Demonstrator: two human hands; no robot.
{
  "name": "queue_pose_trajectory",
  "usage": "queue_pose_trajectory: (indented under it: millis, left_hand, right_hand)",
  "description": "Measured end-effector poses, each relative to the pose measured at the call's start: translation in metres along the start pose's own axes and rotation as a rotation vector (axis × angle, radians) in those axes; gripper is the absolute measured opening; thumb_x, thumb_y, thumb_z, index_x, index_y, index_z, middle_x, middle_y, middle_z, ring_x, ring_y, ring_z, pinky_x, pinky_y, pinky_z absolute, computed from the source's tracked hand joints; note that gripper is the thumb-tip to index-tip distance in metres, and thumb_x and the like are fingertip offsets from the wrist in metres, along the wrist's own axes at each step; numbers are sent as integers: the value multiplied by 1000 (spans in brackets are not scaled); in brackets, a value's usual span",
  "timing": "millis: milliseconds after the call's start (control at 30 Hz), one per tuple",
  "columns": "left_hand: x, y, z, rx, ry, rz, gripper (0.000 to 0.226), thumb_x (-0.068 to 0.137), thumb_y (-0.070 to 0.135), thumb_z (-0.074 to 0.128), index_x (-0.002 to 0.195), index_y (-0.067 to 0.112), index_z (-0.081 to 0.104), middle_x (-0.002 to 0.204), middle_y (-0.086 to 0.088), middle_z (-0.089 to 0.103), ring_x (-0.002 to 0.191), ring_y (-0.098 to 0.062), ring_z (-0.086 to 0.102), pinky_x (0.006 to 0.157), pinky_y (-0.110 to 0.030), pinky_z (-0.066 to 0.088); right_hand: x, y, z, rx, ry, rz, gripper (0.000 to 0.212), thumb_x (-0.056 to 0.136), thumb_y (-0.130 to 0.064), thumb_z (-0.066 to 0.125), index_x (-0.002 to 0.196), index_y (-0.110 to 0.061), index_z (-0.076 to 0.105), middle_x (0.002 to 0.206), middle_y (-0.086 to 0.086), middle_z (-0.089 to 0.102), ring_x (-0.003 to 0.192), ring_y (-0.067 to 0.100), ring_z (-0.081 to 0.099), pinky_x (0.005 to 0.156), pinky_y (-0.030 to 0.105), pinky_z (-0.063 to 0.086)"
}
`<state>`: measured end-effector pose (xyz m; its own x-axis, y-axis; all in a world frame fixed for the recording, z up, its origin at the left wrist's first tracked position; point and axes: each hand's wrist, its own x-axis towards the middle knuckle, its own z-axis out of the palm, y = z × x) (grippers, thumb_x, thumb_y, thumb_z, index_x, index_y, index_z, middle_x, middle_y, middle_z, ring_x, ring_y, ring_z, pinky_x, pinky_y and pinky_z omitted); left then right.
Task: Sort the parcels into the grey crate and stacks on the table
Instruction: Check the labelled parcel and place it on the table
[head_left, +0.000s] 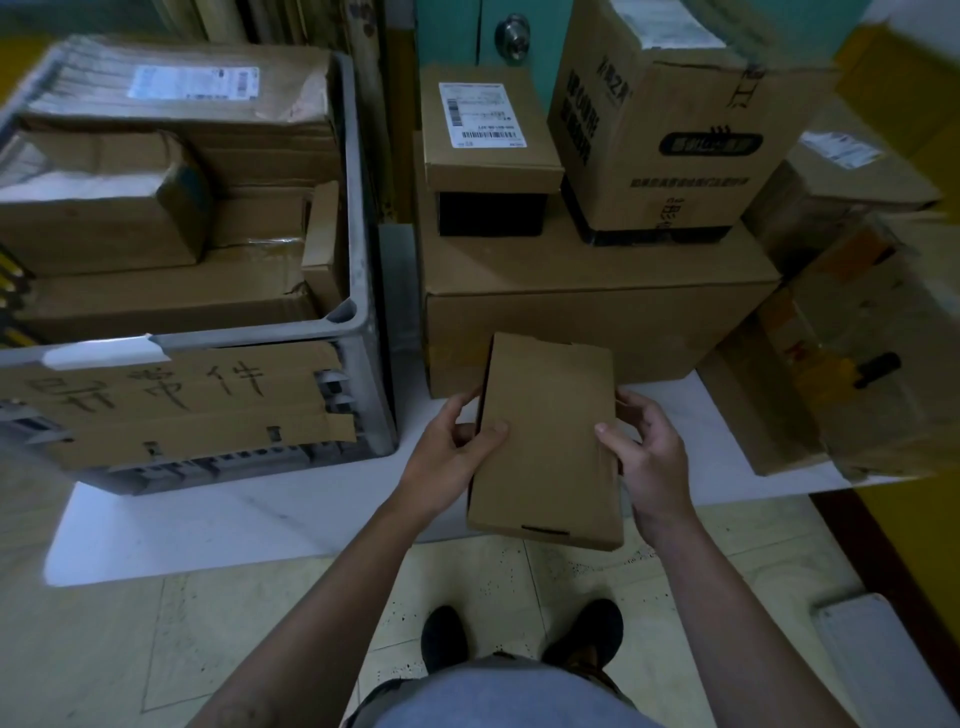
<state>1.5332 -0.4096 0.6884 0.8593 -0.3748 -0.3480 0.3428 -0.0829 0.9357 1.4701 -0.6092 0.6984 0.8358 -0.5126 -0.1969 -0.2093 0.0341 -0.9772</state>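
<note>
Parcel in hand: a flat brown cardboard parcel (545, 441) is held above the near edge of the white surface (260, 519), just in front of the large carton (571, 312) and right of the grey crate (358, 208). Its upper face shows no label.
Left grip: the left grip (447, 447) grasps the parcel's left edge, thumb on top and fingers under it.
Right grip: the right grip (649, 457) grasps the right edge the same way, thumb on the top face.
Crate: it stands at the left of the surface, packed close to its rim with brown parcels (156, 182). A hand-lettered cardboard sign (171, 400) covers its near wall.
Middle stack: the large carton carries a small labelled box (488, 124) sitting on a black box (491, 213), with a tall printed carton (660, 130) just beside them.
Right pile: more taped cartons (883, 364) lie at the right, too blurred to count.
Done so far: most parcels in view seem to be placed already, in the crate or in the stacks.
Left to do: the held parcel is not yet set down. Whether it belongs in the crate or on a stack cannot be told.
Room: the crate looks nearly full, so a stack may take the parcel more easily.
Unseen: any unsorted parcels outside the view cannot be judged.
</note>
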Motion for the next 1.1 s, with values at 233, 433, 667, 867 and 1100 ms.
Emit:
queue_pose_trajectory:
  millis: [233, 433, 667, 867, 1100]
  left_hand:
    - [1, -2, -3, -81, -27, 7, 78, 82, 39, 70, 152, 31, 37, 107, 0, 77, 101, -20, 73, 99, -43, 54]
    - [3, -4, -1, -63, -23, -1, 65, 94, 30, 66, 152, 30, 37, 102, 5, 77, 98, -17, 73, 94, -37, 56]
    - [5, -7, 0, -33, -26, 10, 75, 85, 44, 68, 152, 29, 38, 106, 2, 77, 100, -18, 73, 99, -45, 54]
    - [2, -7, 3, 8, -13, 31, 74, 83, 52, 65, 150, 32, 40, 108, 5, 76, 101, -14, 72, 100, -44, 54]
    - [-13, -2, 2, 61, -183, 88, 75, 83, 85, 37, 145, 43, 44, 141, 23, 53, 131, -9, 53, 101, -30, 50]
  right_hand:
    - [0, 1, 2, 12, 38, 11, 32, 86, -3, 69, 105, -29, 64, 120, -5, 64, 111, 19, 63, 90, 41, 55]
    - [0, 1, 2, 19, 48, 6, 32, 86, -2, 69, 101, -30, 64, 114, -8, 65, 109, 18, 63, 87, 36, 56]
    - [0, 1, 1, 47, 59, 17, 30, 86, -4, 70, 102, -29, 66, 116, -7, 66, 106, 16, 65, 84, 35, 57]
    - [-1, 2, -1, 43, 69, 25, 30, 86, -5, 71, 101, -30, 68, 113, -11, 67, 106, 15, 65, 87, 37, 57]
    - [-6, -3, -6, 78, 128, 185, 11, 89, -8, 68, 88, -18, 74, 103, -2, 70, 89, 13, 66, 71, 26, 54]
